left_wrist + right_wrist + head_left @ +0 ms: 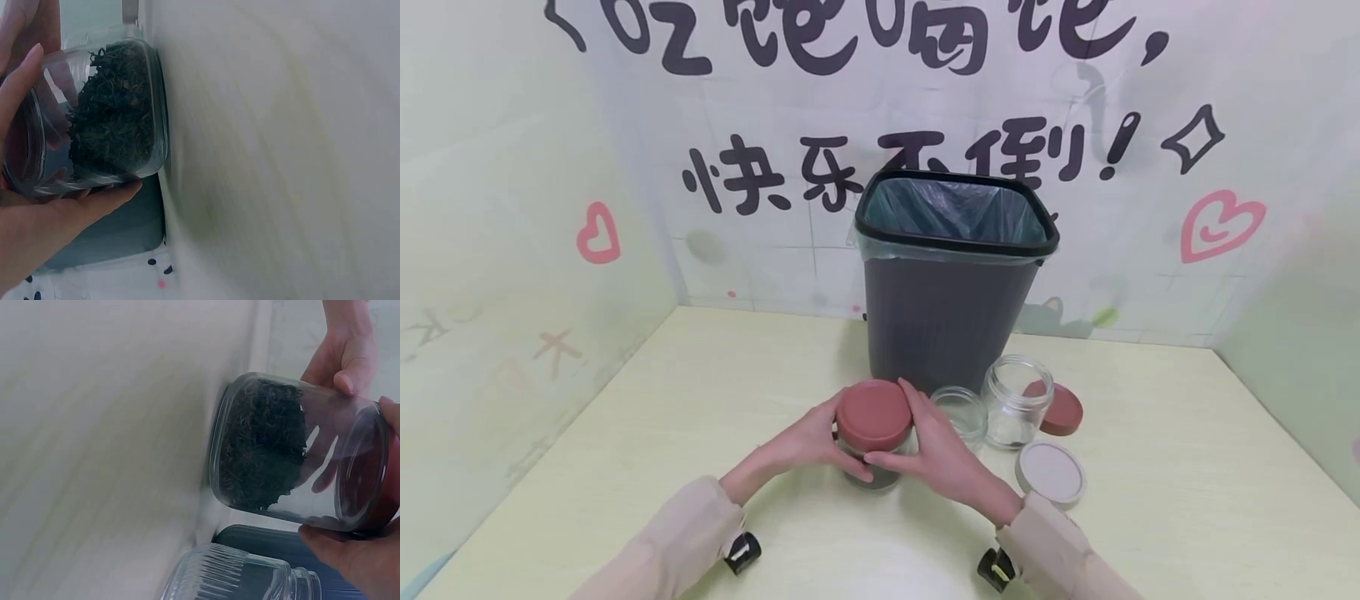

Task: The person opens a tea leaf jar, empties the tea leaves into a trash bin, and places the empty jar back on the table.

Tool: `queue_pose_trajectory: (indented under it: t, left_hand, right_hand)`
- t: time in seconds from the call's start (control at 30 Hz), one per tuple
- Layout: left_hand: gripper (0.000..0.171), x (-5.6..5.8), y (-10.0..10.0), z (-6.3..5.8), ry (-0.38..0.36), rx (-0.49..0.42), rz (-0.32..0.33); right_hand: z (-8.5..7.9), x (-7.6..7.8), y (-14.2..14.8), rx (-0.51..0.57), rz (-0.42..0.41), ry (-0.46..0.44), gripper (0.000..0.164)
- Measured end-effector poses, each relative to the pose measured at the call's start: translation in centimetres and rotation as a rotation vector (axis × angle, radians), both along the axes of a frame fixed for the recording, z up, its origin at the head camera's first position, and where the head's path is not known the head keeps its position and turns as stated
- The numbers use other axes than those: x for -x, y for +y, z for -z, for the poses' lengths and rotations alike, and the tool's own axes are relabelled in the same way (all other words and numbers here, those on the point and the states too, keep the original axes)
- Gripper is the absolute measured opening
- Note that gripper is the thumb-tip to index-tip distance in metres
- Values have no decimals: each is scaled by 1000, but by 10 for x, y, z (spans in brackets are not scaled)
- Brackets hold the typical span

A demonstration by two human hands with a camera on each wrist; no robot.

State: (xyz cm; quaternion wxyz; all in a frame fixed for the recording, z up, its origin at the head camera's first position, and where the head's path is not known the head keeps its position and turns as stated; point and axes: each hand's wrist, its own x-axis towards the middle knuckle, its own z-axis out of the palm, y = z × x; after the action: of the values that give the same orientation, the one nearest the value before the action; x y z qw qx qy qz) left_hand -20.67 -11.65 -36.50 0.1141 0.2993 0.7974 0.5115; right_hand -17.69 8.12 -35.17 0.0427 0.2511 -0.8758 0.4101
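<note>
A clear glass jar of dark dried leaves, which look like tea, stands upright on the table. Its red lid sits on the mouth. My left hand grips the jar's body from the left, thumb across the front. From the right, my right hand curls round the lid and the jar's top edge, its thumb just under the lid at the front. In the left wrist view the leaves fill the lower part of the jar.
Behind the jar stands a dark grey bin with a plastic liner. Right of my hands are a short glass jar and a taller open one. A second red lid and a white lid lie beside them.
</note>
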Motion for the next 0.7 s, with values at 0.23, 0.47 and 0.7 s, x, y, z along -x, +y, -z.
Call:
queue_pose_trajectory:
  t: [0.23, 0.47, 0.7]
  left_hand:
    - [86, -10, 15, 1, 34, 7, 27]
    - [85, -18, 31, 4, 48, -12, -28]
    - [85, -24, 41, 6, 56, -3, -107]
  right_hand:
    - [7, -12, 4, 64, 75, 19, 100]
    - [9, -17, 5, 43, 164, 181, 93]
    - [11, -17, 5, 34, 186, 272, 88]
